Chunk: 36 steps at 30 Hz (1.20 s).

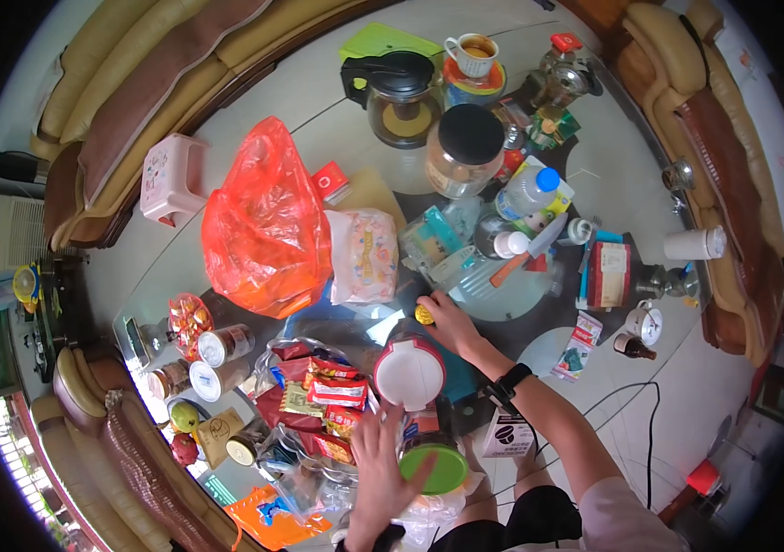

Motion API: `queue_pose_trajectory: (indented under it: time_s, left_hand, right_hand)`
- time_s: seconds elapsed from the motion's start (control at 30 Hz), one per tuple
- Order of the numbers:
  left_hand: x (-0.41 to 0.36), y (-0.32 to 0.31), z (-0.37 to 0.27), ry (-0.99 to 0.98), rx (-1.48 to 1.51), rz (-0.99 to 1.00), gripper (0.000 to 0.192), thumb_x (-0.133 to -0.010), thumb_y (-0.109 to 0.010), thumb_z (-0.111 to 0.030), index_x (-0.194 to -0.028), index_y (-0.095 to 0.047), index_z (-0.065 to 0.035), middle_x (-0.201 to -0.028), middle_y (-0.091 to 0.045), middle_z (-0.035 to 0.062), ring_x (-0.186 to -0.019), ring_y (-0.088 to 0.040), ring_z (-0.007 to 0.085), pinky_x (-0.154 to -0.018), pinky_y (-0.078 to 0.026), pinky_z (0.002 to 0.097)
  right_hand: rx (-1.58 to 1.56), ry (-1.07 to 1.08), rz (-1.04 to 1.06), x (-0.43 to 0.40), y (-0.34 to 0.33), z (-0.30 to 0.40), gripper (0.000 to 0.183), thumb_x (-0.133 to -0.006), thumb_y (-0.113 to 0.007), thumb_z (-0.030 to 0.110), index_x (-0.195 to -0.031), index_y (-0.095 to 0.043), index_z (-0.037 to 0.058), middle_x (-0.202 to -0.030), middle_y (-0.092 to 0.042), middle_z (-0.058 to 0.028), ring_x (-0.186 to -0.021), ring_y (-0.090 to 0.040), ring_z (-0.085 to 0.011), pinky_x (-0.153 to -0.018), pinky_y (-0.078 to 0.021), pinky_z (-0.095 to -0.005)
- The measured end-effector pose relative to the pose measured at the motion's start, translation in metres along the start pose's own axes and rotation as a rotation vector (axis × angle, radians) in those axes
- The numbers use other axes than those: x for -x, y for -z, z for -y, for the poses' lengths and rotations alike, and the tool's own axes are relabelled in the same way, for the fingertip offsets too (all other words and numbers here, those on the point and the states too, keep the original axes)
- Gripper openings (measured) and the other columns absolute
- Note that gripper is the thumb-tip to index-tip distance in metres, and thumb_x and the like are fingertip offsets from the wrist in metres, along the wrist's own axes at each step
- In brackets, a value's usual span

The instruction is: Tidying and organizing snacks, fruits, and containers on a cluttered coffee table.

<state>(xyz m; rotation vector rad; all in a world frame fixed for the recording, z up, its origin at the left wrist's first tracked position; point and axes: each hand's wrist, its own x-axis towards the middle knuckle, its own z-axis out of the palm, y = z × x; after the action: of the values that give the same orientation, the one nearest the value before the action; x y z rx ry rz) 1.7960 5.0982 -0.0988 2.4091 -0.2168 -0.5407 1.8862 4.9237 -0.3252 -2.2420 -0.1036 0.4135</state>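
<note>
My right hand (448, 323) is around a small yellow round item (424, 314) with dark markings, just beyond a container with a white, red-rimmed lid (410, 374). What the item is cannot be made out. My left hand (383, 459), fingers apart, hovers over the near side, with its thumb across a jar's green lid (441, 470). Red snack packets (336, 393) lie in a heap just beyond my left fingers. A pack of tissues (364, 255) and a red plastic bag (261, 228) stand farther back.
A knife with an orange handle (526, 252) lies on a round glass board (502, 293) beside bottles. Behind are a large black-lidded jar (464, 152), a glass pot (402, 103) and a filled cup (476, 55). A black cable (654, 428) runs along the floor at right.
</note>
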Motion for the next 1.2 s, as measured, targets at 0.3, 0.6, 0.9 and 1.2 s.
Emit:
queue_pose_trajectory:
  time_s: [0.3,0.6,0.9,1.2]
  left_hand:
    - [-0.185,-0.022,0.078,0.2,-0.224,-0.434,0.072,-0.068,-0.068,-0.028,-0.123,-0.033,0.003,-0.116,-0.043,0.0189,-0.109,-0.039,0.0343,-0.09,-0.034,0.0422]
    - [-0.195,-0.052,0.117,0.35,-0.244,-0.246,0.011,-0.071,-0.056,-0.01,-0.076,-0.061,-0.0025,-0.072,-0.063,0.013,-0.069,-0.062,0.0294,-0.063,-0.049,0.0387]
    - [-0.056,0.023,0.058,0.164,0.085,-0.681,0.012,-0.068,-0.061,-0.011,-0.078,-0.057,-0.0034,-0.072,-0.057,0.0144,-0.072,-0.057,0.0318,-0.063,-0.045,0.0395]
    - [0.23,0.06,0.064,0.611,0.216,-1.175,0.017,-0.072,-0.06,0.0,-0.089,-0.062,-0.0009,-0.081,-0.063,0.0122,-0.073,-0.06,0.0214,-0.065,-0.046,0.0298]
  right_hand:
    - [0.05,0.017,0.001,0.004,0.018,-0.002,0.043,-0.067,-0.059,-0.001,-0.105,-0.044,0.0097,-0.1,-0.045,-0.0138,-0.092,-0.05,-0.0367,-0.073,-0.0445,-0.0412]
    - [0.043,-0.042,0.005,0.031,0.029,-0.011,0.045,-0.068,-0.061,0.0,-0.109,-0.045,0.0084,-0.105,-0.044,-0.0168,-0.093,-0.049,-0.0398,-0.077,-0.043,-0.0417]
    - [0.022,-0.005,-0.035,0.055,0.029,-0.032,0.049,-0.064,-0.063,-0.004,-0.11,-0.045,0.0026,-0.1,-0.046,-0.0178,-0.089,-0.049,-0.0341,-0.08,-0.0403,-0.0366]
    - [0.024,-0.085,-0.138,0.088,0.055,-0.023,0.054,-0.072,-0.057,-0.004,-0.121,-0.036,0.0056,-0.1,-0.045,-0.0139,-0.078,-0.047,-0.0218,-0.069,-0.0431,-0.0327]
